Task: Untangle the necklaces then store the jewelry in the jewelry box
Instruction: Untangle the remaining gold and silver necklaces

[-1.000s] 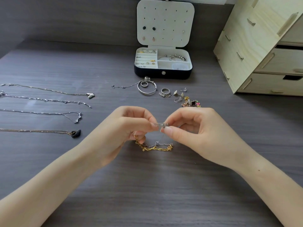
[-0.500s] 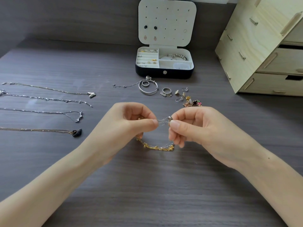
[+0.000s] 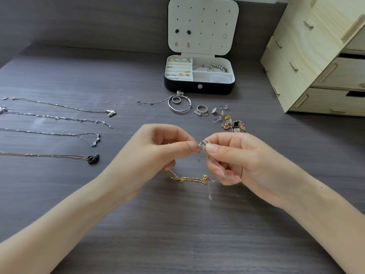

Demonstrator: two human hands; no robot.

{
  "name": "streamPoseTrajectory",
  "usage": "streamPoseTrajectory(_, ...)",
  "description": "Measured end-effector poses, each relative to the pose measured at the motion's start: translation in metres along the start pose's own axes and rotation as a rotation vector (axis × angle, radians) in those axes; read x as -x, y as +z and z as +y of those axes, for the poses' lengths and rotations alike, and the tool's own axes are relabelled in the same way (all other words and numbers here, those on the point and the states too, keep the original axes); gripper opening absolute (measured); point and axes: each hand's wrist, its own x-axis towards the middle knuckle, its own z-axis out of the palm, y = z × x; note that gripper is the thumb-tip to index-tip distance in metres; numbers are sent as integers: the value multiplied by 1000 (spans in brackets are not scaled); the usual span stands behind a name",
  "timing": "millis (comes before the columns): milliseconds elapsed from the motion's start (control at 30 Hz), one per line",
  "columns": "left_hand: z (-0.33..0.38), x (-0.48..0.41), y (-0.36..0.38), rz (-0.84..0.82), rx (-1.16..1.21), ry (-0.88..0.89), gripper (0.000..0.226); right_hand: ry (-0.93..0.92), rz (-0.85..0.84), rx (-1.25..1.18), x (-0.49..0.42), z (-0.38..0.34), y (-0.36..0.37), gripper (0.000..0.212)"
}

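Above the dark wood-grain bench [image 3: 177,234], the left hand [image 3: 156,153] and right hand [image 3: 243,161] each hold the tangled chains [image 3: 187,178] in a narrow grip, gold links sagging beneath. The open jewelry box [image 3: 199,89] stands at the back by the grey wall [image 3: 79,20], a pale drawer unit [image 3: 316,66] to its right.
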Motion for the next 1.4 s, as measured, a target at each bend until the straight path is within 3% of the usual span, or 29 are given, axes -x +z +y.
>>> streamPoseTrajectory(267,0,-1,3,-45,114,-73,6,-113,141,191,0,6,6,13)
streamPoseTrajectory(333,-1,-1,3,-48,121,-78,6,-241,270,372,1,10,8,9)
streamPoseTrajectory(400,-2,-2,3,-41,119,-77,6,-447,444,703,1,15,9,5)
streamPoseTrajectory(467,-4,-3,2,-30,109,-75,6,-606,538,944,0,16,10,12)
streamPoseTrajectory(667,-9,-4,4,30,38,-42,5,-780,597,1172,-4,19,9,14)
streamPoseTrajectory(833,-14,-4,7,101,-220,128,9,-815,631,1275,-7,21,13,8)
streamPoseTrajectory(1000,-15,-2,10,129,-423,252,8,-660,610,1055,-5,18,16,9)
streamPoseTrajectory(1167,-16,-4,8,92,-265,134,7,-389,542,614,-2,11,16,9)
streamPoseTrajectory(1400,-12,-4,5,61,-129,-5,10,-271,478,420,-1,9,12,18)
